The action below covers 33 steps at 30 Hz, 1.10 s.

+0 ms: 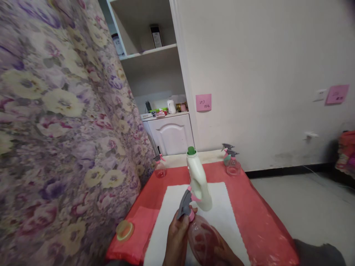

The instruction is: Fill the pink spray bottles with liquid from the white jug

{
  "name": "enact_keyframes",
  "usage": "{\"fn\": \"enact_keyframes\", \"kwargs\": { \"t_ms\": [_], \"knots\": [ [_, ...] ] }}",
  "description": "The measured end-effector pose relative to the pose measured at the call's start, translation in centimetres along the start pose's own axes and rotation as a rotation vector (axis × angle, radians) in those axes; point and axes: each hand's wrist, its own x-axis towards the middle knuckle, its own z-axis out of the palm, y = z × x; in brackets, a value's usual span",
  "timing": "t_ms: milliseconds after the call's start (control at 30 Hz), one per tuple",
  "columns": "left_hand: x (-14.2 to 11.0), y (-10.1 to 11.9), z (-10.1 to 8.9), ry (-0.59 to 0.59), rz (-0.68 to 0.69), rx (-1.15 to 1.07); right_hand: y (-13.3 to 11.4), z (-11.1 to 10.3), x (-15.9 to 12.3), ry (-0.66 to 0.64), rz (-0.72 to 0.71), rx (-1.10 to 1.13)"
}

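Note:
Between my hands, tilted over the white cloth (pixel 222 199), is a clear pink spray bottle (pixel 201 236) with a grey and pink trigger head. At the bottle's neck, just under the trigger head, my left hand (pixel 177 229) has its fingers closed. My right hand (pixel 222 245) wraps around the lower right side of the bottle's body, partly seen through the clear plastic. Just beyond stands a pale green handled jug (pixel 201 184) with an uncapped mouth and a green spout inside it. A round yellowish cap (pixel 124 230) lies at the table's left side.
The table has a red cover (pixel 249 214). Another spray bottle (pixel 160 168) stands at the back left, and two more, one a clear pink spray bottle (pixel 233 166), at the back right. A floral curtain (pixel 69 147) hangs close on the left. Behind are shelves and a wall.

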Motion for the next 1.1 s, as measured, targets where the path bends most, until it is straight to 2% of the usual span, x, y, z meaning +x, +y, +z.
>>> {"fn": "enact_keyframes", "kwargs": {
  "t_ms": [200,433,667,933,1100],
  "knots": [
    [-0.4,0.7,0.7,-0.025,0.039,0.104,-0.7,0.7,0.1,-0.007,0.002,-0.025],
    [-0.4,0.5,0.0,-0.086,0.006,0.041,-1.8,2.2,0.1,-0.034,-0.025,-0.033],
    [-0.4,0.8,0.6,-0.011,0.028,0.046,-0.4,0.4,0.4,-0.025,-0.015,-0.092],
    [-0.7,1.6,1.0,-0.036,0.007,0.022,-0.7,0.9,0.6,-0.052,-0.047,-0.038],
    [-0.3,1.2,0.9,-0.02,0.058,0.061,-0.5,0.6,0.5,-0.026,-0.048,-0.001]
  ]
}}
